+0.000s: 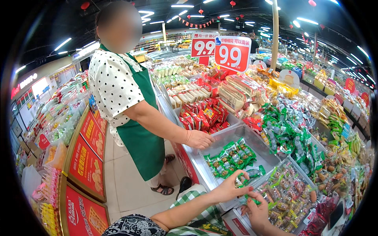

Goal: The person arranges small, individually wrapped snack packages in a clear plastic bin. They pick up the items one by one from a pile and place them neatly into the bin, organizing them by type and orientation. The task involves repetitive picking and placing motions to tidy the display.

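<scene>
My left hand [231,187] is above the near edge of a grey plastic bin [263,151], its fingers curled round something small that I cannot make out. Just below it, my right hand [256,210] has its fingers closed on a small green snack packet [255,201]. Glossy green snack packets [232,155] lie in rows in the bin, covering its left and near part, while its grey floor shows on the right. Across the bin's far left corner reaches the hand [200,139] of a person in a green apron [142,137].
Red packets [204,116] fill the bin beyond, and loose green packets [285,131] are heaped to the right. Nearer right is a bin of small clear-wrapped snacks [287,194]. Red price signs [233,54] stand over the display. A red-panelled shelf [88,157] lines the aisle's left side.
</scene>
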The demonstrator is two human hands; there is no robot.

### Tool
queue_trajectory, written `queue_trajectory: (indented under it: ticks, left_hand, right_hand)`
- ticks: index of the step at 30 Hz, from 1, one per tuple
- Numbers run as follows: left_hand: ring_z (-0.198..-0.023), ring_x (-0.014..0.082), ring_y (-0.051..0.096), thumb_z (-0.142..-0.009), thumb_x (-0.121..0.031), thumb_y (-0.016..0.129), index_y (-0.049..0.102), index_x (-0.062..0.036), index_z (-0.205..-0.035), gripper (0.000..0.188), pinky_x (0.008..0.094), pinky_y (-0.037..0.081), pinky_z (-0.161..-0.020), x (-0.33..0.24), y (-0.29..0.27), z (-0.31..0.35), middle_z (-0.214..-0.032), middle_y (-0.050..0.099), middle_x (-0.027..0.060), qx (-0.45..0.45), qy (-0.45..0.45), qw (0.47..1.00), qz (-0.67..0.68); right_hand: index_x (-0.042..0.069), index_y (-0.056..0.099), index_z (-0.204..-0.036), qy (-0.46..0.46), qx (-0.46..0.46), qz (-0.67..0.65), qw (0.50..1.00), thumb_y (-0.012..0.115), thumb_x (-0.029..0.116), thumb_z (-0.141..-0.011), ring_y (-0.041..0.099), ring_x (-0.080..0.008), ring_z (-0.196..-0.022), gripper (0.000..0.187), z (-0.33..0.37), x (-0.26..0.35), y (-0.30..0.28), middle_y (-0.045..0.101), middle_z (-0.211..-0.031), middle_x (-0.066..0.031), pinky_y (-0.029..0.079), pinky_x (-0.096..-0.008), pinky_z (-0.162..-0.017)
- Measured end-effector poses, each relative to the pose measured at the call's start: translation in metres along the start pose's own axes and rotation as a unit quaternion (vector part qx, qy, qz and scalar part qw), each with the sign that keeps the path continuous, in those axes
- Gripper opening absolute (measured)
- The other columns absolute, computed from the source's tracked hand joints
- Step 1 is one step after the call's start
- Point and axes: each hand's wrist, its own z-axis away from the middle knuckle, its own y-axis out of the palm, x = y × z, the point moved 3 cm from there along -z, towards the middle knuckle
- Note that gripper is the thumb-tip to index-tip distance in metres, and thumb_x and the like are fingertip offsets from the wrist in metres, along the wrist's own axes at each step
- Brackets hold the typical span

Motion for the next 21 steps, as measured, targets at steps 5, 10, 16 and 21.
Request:
queue_trajectory:
  ticks: [5,10,16,21]
  left_hand:
    - [-0.089,0.0079,0.055,-0.077,-0.006,0.078,0.044,-0.004,-0.12,0.055,0.0228,0.049,-0.074,0.016,-0.014,-0.001,-0.106,0.051,0.0004,0.012,0.054,0.988,0.145]
    - [-0.091,0.0096,0.061,-0.076,0.003,0.075,0.05,-0.0019,-0.119,0.049,0.0234,0.051,-0.078,0.02,-0.014,-0.001,-0.11,0.06,0.0043,-0.074,0.065,0.964,0.248]
    - [-0.079,0.0078,0.06,-0.077,-0.001,0.076,0.064,0.0,-0.096,0.022,0.0215,0.049,-0.069,0.017,-0.026,-0.002,-0.087,0.065,0.0019,-0.181,0.125,0.975,0.034]
    - [-0.065,0.0178,0.057,-0.067,0.003,0.076,0.068,-0.0012,-0.084,0.02,0.028,0.044,-0.059,-0.003,-0.024,0.002,-0.072,0.06,0.0072,-0.279,0.301,0.874,-0.259]
  right_hand:
    - [-0.001,0.047,-0.119,0.014,0.007,-0.098,0.995,0.052,0.009,-0.096,0.062,-0.0227,-0.067,0.025,-0.002,0.002,0.002,0.06,-0.089,-0.0099,0.052,-0.033,-0.054]
    - [-0.004,0.046,-0.121,0.023,-0.005,-0.098,0.995,0.055,-0.003,-0.09,0.06,-0.0252,-0.067,0.032,-0.005,0.006,0.003,0.062,-0.086,-0.0157,0.051,-0.0354,-0.055]
    - [-0.002,0.046,-0.121,0.054,-0.03,-0.006,0.998,0.061,-0.004,-0.085,0.058,-0.0178,-0.058,0.039,-0.001,0.007,0.002,0.063,-0.086,-0.0175,0.048,-0.0302,-0.049]
    - [-0.002,0.053,-0.118,0.069,-0.036,0.036,0.996,0.065,0.003,-0.085,0.052,-0.0081,-0.054,0.035,-0.005,0.008,0.002,0.066,-0.083,-0.0103,0.042,-0.0237,-0.044]
